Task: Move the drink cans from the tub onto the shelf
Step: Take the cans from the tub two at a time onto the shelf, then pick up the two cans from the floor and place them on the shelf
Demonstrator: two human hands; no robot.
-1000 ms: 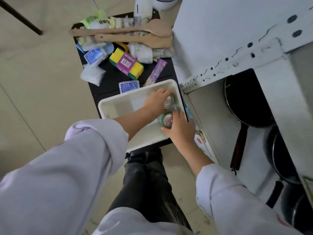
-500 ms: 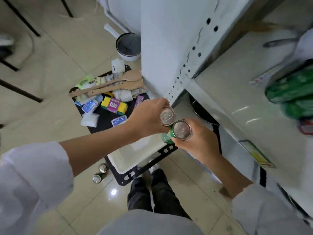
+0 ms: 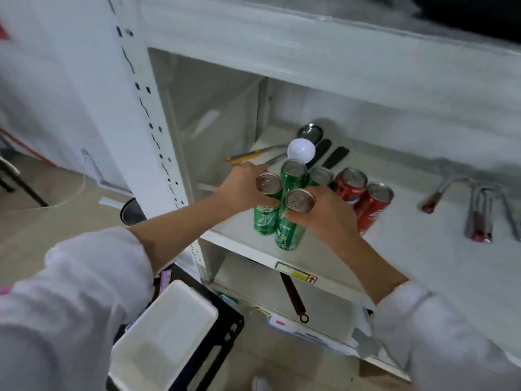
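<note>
Six drink cans on the white shelf (image 3: 315,258): four green, two red. Front-left green can (image 3: 266,203) gripped near its top in the left hand (image 3: 242,190), fingers wrapped round it, base at or just above the shelf board, cannot tell which. Front-right green can (image 3: 293,218) gripped the same way in the right hand (image 3: 327,210), fingers curled round its upper wall, standing close to the shelf's front edge. Behind these, two more green cans (image 3: 294,173) upright and close together. Just to the right, two red cans (image 3: 366,198) side by side, upright.

Further back on the same board: a white light bulb (image 3: 301,150), a metal ladle (image 3: 310,132), a yellow-handled tool (image 3: 248,156) and two black handles (image 3: 329,155). Well off to the right, three metal utensils (image 3: 476,210) with dark red ends.

Below, left of the shelf, the white tub (image 3: 169,334) on a black crate (image 3: 225,328); nothing seen inside it. On the lower shelf, a dark pan handle (image 3: 293,297) poking forward.
</note>
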